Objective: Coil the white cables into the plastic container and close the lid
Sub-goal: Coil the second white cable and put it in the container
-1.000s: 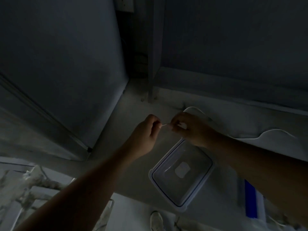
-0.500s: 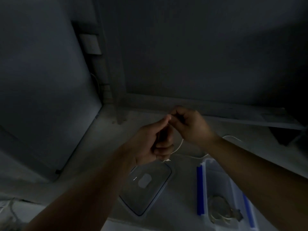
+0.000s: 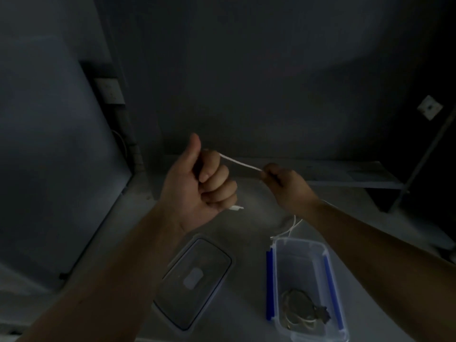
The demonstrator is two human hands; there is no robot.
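Left hand [image 3: 199,183]: fisted around white cable [image 3: 240,164], plug end poking out below | Right hand [image 3: 287,185]: pinching the cable taut, slack trailing to the worktop [image 3: 256,218] | Container [image 3: 308,287]: open, one coil inside; lid [image 3: 195,280] beside it | Technique: wind even, small loops; keep light tension.

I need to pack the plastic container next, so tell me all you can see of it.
The plastic container is a clear, rectangular tub with blue latch strips along both long sides. It stands upright and open on the pale surface, right of its detached lid. A coiled cable bundle already lies at its near end. Neither hand touches it.
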